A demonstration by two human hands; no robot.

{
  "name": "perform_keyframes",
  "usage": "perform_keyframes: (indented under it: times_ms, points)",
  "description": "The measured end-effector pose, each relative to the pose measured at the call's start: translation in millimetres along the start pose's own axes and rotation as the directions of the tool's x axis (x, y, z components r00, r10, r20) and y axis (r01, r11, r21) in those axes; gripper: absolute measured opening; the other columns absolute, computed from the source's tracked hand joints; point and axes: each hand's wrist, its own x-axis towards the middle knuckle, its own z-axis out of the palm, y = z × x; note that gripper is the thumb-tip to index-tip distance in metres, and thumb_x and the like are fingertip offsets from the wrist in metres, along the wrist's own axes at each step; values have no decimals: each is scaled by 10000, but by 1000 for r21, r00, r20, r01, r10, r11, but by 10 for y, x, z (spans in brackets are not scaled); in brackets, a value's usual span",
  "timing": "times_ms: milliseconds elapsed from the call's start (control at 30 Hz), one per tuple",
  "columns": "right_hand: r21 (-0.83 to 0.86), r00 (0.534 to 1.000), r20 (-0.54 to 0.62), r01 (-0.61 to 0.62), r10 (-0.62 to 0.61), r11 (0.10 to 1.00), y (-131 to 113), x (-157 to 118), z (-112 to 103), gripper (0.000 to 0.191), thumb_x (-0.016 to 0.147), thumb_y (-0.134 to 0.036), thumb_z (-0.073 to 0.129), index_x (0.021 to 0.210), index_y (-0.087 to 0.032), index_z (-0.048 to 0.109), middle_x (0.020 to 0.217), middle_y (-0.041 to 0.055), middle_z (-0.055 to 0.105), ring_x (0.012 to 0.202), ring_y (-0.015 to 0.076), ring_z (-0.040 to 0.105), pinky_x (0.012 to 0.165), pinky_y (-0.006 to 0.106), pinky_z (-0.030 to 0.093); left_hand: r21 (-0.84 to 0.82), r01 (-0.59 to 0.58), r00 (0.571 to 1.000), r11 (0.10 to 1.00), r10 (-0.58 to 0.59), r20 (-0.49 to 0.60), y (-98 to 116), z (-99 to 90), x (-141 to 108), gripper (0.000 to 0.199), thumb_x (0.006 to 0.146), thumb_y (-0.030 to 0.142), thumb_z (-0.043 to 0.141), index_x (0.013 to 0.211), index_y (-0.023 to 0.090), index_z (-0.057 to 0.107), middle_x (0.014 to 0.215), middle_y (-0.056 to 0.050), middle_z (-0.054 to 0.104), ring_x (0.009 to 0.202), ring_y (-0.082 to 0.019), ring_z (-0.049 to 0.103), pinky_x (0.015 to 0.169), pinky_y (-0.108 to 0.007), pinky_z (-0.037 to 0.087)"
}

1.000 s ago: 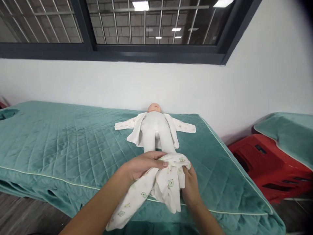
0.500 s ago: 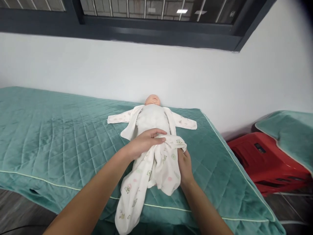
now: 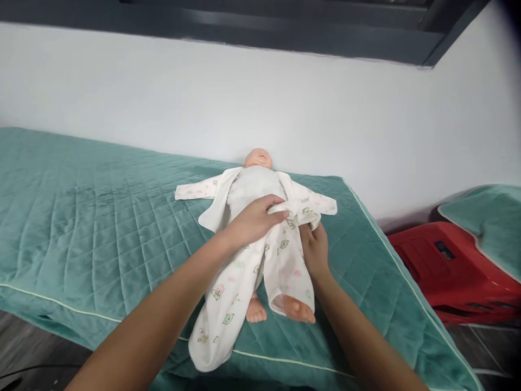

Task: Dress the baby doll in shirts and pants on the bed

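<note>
A baby doll (image 3: pixel 259 158) lies on its back on the quilted bed, wearing an open white printed jacket (image 3: pixel 217 203) with both sleeves spread. Over one leg sit white baby trousers (image 3: pixel 285 255); a foot (image 3: pixel 300 309) shows at the right trouser leg's opening. The left trouser leg (image 3: pixel 215 320) lies flat toward the bed's front edge, and the doll's other bare foot (image 3: pixel 256 308) rests beside it. My left hand (image 3: pixel 260 220) pinches the waistband near the doll's belly. My right hand (image 3: pixel 315 247) is closed on the bunched waistband at the right, its fingers partly hidden by cloth.
The green quilted bed cover (image 3: pixel 122 228) stretches to the left and meets the white wall (image 3: pixel 203 103). At the right stands a red plastic object (image 3: pixel 459 271) partly under a green cloth (image 3: pixel 488 222). A dark window frame (image 3: pixel 244 27) runs above.
The trousers have been drawn up toward the doll's waist, and a foot now shows at the right leg opening. The other bare foot has come into view. Both hands moved up with the waistband.
</note>
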Motion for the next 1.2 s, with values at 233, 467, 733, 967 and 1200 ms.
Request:
perform_keyframes:
  times_ms: [233, 467, 733, 967, 1200]
  points:
    - [-61, 999, -29, 30, -32, 998, 9, 184, 98, 156, 848, -283, 523, 893, -182, 632, 922, 19, 675, 861, 197, 567, 774, 308, 449, 111, -51, 994, 993, 61, -91, -74, -22, 88, 238, 907, 326, 520, 1053, 181, 638, 1074, -25, 680, 989, -206, 607, 920, -306, 428]
    - [-77, 995, 95, 28, -21, 997, 71, 68, 47, 265, 802, -303, 653, 1051, -219, 615, 1020, 24, 641, 919, 193, 572, 818, 313, 460, 12, 16, 987, 1000, -13, -160, -211, -168, -86, 253, 873, 350, 622, 1065, 192, 670, 1061, -37, 688, 1001, -198, 615, 869, -291, 449]
    - [-102, 799, 602, 78, -1, 992, -574, 269, 153, 351, 755, -384, 761, 1076, -259, 691, 966, 17, 701, 813, 197, 613, 656, 285, 471, -501, -24, 997, 865, -12, -70, -556, -359, -167, 310, 782, 312, 757, 1065, 211, 681, 1040, -44, 700, 860, -158, 652, 742, -245, 493]
    - [-95, 723, 678, -95, 134, 991, -602, 592, 321, 266, 672, -412, 800, 710, -195, 651, 646, -27, 606, 602, 126, 532, 512, 230, 405, -614, -24, 998, 789, -15, -58, -682, -390, -190, 321, 781, 298, 762, 1080, 214, 679, 1016, -39, 705, 854, -154, 667, 725, -226, 503]
    - [240, 718, 640, -524, 272, 818, -348, 530, 254, 336, 707, -333, 751, 620, -214, 449, 527, -66, 437, 447, 75, 376, 416, 210, 306, -445, 126, 988, 886, -71, 138, -567, -418, -218, 497, 733, 288, 799, 1197, 221, 635, 1045, -43, 681, 923, -184, 637, 766, -254, 505]
